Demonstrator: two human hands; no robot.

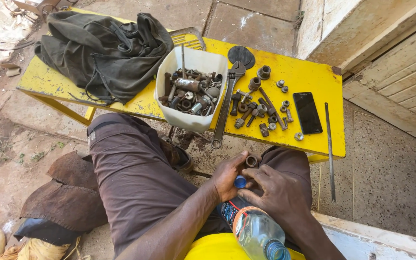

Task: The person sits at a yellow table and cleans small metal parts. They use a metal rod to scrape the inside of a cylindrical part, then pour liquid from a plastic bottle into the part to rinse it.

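My left hand (227, 174) and my right hand (276, 190) meet over my lap, fingers closed together around a rusty nut (252, 161) held at the fingertips. A clear plastic bottle (253, 228) with a blue cap (240, 182) lies tucked between my legs just under both hands. In front of me stands a yellow bench (309, 77) with a white tub (194, 62) full of rusty bolts and nuts.
On the bench lie a long adjustable wrench (225, 108), several loose bolts and nuts (263, 113), a black disc (241, 56), a black phone (307, 112) and a dark cloth bundle (104, 53). A thin metal rod (330, 149) hangs off the right edge.
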